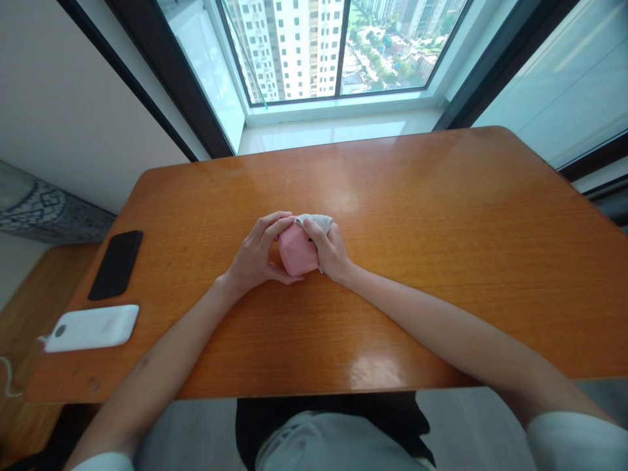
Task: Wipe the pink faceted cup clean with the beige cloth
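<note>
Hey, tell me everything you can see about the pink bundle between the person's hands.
The pink bundle is a plump, squarish shape with rounded corners and a matte surface that looks like soft fabric; its exact kind cannot be told. The left hand holds its left side, and the right hand grips its right side. A grey cloth touches its upper edge. It sits tilted near the middle of the orange wooden table.

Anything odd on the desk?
One thing: the white device sits right at the table's left edge, with a pale cable off the table beside it, so it could get pulled off. There are also dark scuffs at the near-left corner.
</note>
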`<action>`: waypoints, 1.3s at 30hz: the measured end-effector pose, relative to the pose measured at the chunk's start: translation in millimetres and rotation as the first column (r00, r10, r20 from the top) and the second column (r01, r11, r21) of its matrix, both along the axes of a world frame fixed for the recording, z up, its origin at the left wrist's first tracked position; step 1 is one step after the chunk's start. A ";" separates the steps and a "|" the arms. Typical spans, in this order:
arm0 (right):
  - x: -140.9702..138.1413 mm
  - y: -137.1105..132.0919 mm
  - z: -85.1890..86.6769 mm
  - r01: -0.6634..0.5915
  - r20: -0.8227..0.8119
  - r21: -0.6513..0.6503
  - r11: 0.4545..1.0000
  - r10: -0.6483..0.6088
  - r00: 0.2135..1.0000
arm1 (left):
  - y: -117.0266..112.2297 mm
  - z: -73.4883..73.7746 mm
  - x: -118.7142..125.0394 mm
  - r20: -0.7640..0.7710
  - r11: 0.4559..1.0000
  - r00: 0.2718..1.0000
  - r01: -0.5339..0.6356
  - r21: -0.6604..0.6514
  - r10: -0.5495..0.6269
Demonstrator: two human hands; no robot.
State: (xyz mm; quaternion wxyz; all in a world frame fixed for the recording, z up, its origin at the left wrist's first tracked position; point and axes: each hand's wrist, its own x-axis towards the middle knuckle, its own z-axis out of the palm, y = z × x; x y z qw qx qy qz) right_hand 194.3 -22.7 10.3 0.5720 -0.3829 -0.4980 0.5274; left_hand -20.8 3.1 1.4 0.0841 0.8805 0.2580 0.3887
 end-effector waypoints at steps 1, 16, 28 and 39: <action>0.1 -0.4 0.6 -0.001 0.005 0.002 1.000 0.001 1.000 | 0.1 0.1 0.9 0.018 0.999 1.000 0.000 -0.033 0.000; 1.4 -3.8 2.1 -0.039 0.022 0.022 0.999 0.039 0.999 | 6.3 -16.0 2.3 0.172 0.973 0.983 0.100 -0.206 -0.065; 1.2 1.6 -0.8 -0.022 -0.031 0.030 0.999 0.023 0.999 | 2.5 -8.3 0.7 0.042 1.000 0.999 0.002 -0.014 -0.001; 0.2 -3.4 1.6 -0.025 0.045 0.040 0.999 0.024 0.999 | 1.8 -11.7 8.8 0.227 0.870 0.973 0.143 -0.472 -0.037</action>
